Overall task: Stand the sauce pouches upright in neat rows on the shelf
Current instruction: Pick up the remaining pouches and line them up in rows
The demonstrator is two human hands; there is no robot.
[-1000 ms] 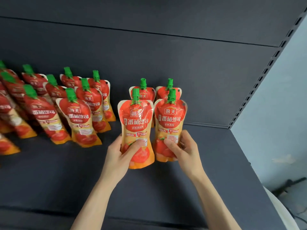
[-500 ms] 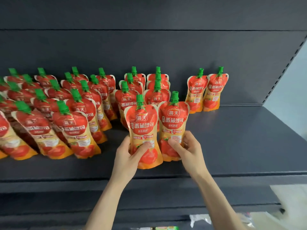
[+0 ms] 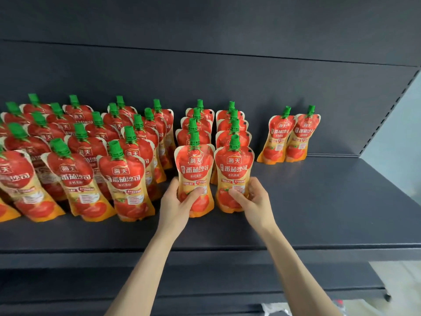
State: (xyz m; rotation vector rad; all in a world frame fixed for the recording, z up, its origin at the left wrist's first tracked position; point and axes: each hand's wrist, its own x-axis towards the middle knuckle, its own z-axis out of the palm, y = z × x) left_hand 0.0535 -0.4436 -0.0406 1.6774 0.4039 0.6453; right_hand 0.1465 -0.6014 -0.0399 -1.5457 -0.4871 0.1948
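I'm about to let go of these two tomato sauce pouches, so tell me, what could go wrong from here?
1. The left hand and right hand grip the left tomato sauce pouch and right tomato sauce pouch low down; let go carelessly, either might topple back into the rows behind.
2. The neighbouring front pouch looks tilted and close to the left hand; a nudge might tip it.

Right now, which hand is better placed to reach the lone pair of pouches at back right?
Right, probably: the right hand is nearer that pair across bare shelf; the left hand would cross. Each holds a pouch.
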